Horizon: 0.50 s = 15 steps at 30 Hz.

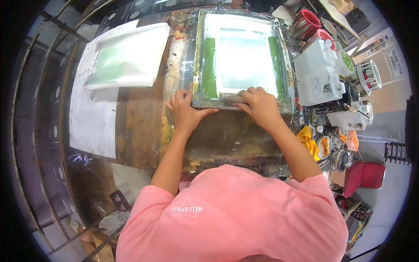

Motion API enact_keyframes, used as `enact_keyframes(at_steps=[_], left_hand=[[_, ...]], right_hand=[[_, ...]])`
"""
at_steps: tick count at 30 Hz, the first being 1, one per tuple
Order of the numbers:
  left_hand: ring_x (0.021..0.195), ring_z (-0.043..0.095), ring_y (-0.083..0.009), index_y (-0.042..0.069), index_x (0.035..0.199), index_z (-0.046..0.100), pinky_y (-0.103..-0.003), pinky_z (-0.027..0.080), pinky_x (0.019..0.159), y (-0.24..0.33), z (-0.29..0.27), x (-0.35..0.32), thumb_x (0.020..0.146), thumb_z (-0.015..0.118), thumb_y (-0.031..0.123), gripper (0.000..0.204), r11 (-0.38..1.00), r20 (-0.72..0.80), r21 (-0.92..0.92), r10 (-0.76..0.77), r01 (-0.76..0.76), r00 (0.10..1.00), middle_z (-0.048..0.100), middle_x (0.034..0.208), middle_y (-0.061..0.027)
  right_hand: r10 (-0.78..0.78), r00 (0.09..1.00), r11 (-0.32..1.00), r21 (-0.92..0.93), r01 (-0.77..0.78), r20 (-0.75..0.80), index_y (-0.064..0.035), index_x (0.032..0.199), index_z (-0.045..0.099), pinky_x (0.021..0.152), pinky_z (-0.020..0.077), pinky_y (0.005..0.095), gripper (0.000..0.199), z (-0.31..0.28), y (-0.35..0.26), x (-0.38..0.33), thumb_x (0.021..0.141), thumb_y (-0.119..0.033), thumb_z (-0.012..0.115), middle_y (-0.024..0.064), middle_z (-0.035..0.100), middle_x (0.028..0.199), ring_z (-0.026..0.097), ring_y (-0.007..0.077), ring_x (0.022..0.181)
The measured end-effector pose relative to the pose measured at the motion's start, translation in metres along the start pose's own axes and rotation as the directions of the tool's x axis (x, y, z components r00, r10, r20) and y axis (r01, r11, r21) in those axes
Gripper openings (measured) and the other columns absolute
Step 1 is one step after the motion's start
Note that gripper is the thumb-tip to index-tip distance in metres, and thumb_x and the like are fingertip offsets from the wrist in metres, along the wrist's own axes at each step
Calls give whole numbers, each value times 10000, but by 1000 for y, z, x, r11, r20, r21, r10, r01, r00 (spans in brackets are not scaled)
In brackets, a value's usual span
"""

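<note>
from my remote post, i see the right hand [260, 107] pinching a flat bar [231, 97] that reaches leftward from it, long axis crosswise; the framed screen [242, 59] stretches ahead. the left hand [185, 114], farther from the bar, spreads around the screen's near-left corner.

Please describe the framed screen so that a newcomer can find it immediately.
On the brown worktable, look beyond the right hand. The framed screen lies there, between a stack of translucent sheets on the left and whitish containers on the right. Only it has a dark, stained border around green side bands.
</note>
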State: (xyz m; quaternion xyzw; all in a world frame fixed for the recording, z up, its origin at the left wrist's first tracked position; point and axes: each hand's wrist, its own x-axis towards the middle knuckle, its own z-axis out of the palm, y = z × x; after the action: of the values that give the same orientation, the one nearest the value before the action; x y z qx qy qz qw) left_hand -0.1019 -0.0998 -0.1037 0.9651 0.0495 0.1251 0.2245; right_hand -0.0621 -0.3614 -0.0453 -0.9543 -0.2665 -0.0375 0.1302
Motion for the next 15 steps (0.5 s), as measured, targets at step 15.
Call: enact_keyframes(at_steps=[15], left_hand=[[1133,526,-283,108,1533,591,-478,330,1037,-7,-1,1,526,937,721,1230,991,-86,-82,95,-102,992,597,1138,-93]], right_hand=[[-54,999,994,-99,54,4,-137,1102,738,846,573,517,523,3,128,215,991,-629,601,129,746,1018,732,352,978]])
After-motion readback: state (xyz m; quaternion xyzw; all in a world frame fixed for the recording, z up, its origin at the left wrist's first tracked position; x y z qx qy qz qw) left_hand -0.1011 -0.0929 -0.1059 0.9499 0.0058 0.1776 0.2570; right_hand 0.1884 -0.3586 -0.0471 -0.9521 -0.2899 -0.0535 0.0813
